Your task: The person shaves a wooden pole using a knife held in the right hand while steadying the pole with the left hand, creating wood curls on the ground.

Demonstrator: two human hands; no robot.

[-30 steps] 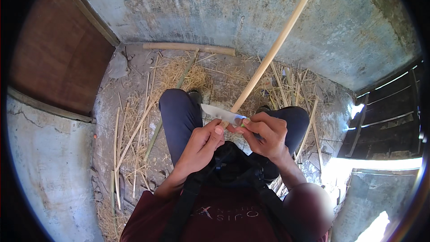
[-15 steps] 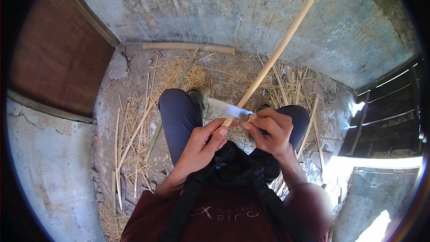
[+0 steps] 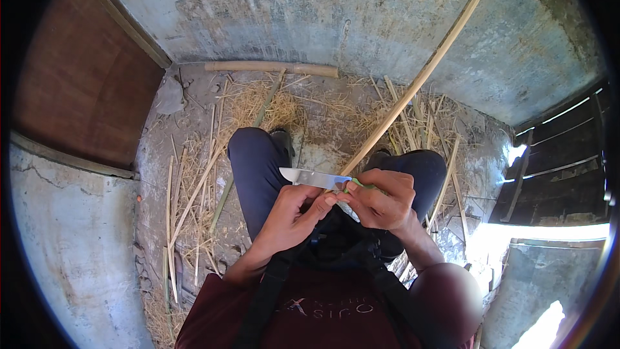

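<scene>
A long pale bamboo strip (image 3: 416,85) slants from my lap up to the far right. Its near end lies between the fingers of my left hand (image 3: 292,214), which is closed in a pinch. My right hand (image 3: 382,201) grips the green handle of a knife (image 3: 309,177). The broad metal blade points left and crosses the strip right by its near end, just above my left fingers. My two hands almost meet there, and they hide the strip's tip and where exactly the edge touches.
Shavings (image 3: 248,106) and thin strips (image 3: 213,168) litter the floor around my legs (image 3: 258,161). A thicker bamboo pole (image 3: 271,68) lies along the foot of the far wall (image 3: 290,19). A brown panel (image 3: 87,71) stands left, dark boards (image 3: 555,174) right.
The knife has come lower and turned flatter, its tip further left. The strip's far end has swung right, and my right hand has dropped closer to my left.
</scene>
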